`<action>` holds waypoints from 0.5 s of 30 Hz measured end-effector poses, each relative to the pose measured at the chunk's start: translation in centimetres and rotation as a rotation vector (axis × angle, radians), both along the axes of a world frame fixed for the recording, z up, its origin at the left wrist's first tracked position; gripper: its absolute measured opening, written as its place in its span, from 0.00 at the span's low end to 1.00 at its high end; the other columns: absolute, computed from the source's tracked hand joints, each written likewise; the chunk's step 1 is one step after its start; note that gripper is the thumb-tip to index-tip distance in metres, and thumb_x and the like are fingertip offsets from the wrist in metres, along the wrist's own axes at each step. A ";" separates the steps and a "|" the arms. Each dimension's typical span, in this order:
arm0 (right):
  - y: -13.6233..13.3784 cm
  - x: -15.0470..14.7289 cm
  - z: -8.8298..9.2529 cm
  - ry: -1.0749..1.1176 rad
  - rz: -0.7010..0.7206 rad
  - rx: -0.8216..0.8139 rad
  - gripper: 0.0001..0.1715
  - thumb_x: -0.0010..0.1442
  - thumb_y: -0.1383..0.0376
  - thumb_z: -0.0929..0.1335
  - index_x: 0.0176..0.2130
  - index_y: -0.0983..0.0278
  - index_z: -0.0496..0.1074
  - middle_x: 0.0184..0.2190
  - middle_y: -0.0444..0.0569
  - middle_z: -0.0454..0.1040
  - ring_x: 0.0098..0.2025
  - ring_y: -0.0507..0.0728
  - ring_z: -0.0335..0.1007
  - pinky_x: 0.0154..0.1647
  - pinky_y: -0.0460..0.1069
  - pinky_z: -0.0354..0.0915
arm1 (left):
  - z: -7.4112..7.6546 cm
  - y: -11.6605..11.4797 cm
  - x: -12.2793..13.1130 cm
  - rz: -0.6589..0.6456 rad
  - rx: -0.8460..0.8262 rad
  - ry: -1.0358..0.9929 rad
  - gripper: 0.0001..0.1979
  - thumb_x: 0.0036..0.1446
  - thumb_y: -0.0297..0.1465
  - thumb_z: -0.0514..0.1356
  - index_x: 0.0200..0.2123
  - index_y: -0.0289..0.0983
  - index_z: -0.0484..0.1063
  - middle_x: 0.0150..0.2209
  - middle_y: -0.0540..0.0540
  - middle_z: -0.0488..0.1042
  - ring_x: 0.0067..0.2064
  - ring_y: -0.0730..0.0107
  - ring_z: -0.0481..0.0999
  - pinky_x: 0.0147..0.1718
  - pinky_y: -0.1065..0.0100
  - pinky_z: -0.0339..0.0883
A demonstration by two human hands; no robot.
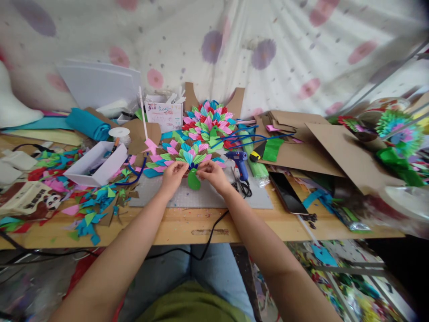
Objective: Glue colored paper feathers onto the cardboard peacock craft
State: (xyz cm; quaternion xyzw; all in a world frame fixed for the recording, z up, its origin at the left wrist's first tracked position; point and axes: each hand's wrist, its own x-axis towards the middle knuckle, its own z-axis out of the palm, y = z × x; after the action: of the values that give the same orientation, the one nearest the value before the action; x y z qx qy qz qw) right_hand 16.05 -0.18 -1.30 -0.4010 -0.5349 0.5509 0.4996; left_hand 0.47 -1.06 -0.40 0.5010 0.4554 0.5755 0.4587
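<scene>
A fan of folded paper feathers (184, 154) in pink, green and blue lies on a grey cutting mat (208, 197), with a green pear-shaped paper body (193, 180) at its base. My left hand (172, 175) and my right hand (212, 172) both rest at the top of that green body, fingers pinched together on it where a small blue piece sits. A second, finished feather fan (208, 121) stands propped behind.
A blue glue gun (238, 161) and scissors (241, 184) lie just right of my right hand. A white box (95, 164) and paper scraps (90, 210) are at left. Cardboard sheets (331, 147) and a dark phone (286, 192) are at right.
</scene>
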 end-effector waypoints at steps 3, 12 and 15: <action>0.0 -0.1 0.0 -0.019 0.012 0.002 0.21 0.38 0.61 0.74 0.31 0.62 0.64 0.20 0.38 0.69 0.22 0.48 0.65 0.25 0.46 0.61 | -0.3 0.2 -0.1 0.000 -0.015 0.030 0.15 0.40 0.41 0.65 0.24 0.36 0.71 0.23 0.50 0.71 0.26 0.71 0.70 0.28 0.68 0.66; -0.1 0.0 -0.1 -0.035 0.021 0.012 0.22 0.39 0.60 0.74 0.31 0.62 0.63 0.20 0.38 0.68 0.23 0.49 0.65 0.26 0.46 0.61 | -0.7 0.4 -0.4 0.081 0.003 0.163 0.15 0.42 0.42 0.64 0.21 0.36 0.71 0.18 0.51 0.69 0.22 0.73 0.67 0.24 0.70 0.61; 0.0 0.0 -0.1 -0.035 0.011 0.007 0.23 0.38 0.59 0.75 0.31 0.62 0.63 0.20 0.38 0.68 0.23 0.48 0.64 0.26 0.46 0.61 | -0.4 0.3 -0.3 0.064 -0.042 0.125 0.16 0.40 0.44 0.65 0.21 0.35 0.70 0.19 0.51 0.69 0.23 0.73 0.67 0.24 0.70 0.61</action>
State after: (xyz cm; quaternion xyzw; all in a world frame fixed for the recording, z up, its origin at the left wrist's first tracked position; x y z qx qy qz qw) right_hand 16.01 -0.19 -1.39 -0.4058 -0.5475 0.5449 0.4885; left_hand 0.16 -0.79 -0.85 0.5113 0.5109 0.5477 0.4214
